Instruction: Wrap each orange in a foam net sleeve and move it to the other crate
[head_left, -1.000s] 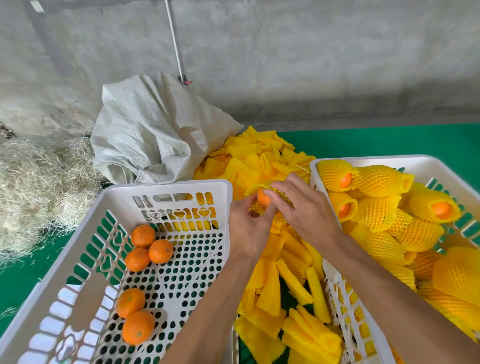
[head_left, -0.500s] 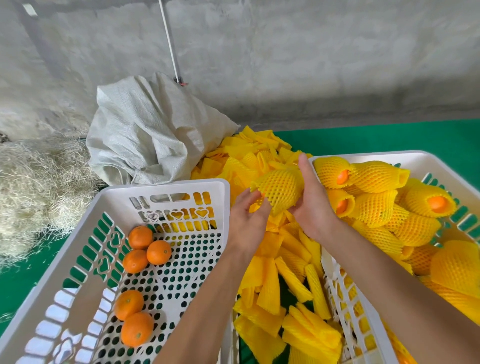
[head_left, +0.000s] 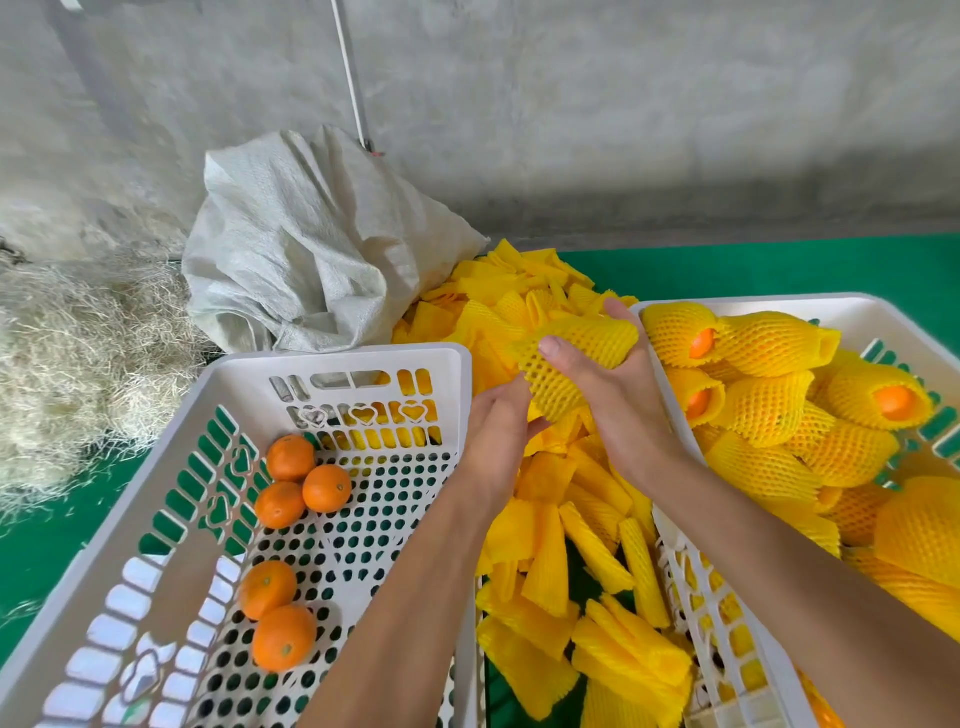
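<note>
Holding a wrapped orange (head_left: 574, 358) in its yellow foam net sleeve, the right hand (head_left: 613, 395) curls thumb and fingers round it above the loose sleeve pile (head_left: 566, 545) between the two crates. No brand, label or writing is legible on any item. The left hand (head_left: 498, 431) sits just below, fingers loosely bent, fingertips touching the sleeve's lower end; whether it grips cannot be told. Half a second ago the parcel was gripped more from behind with the left hand apart below it; the right thumb now lies across the front. Five bare oranges (head_left: 283, 592) lie in the left crate (head_left: 337, 358). Wrapped fruit (head_left: 769, 410) fills the right crate (head_left: 779, 304). Behind lies a white woven sack (head_left: 311, 249).
</note>
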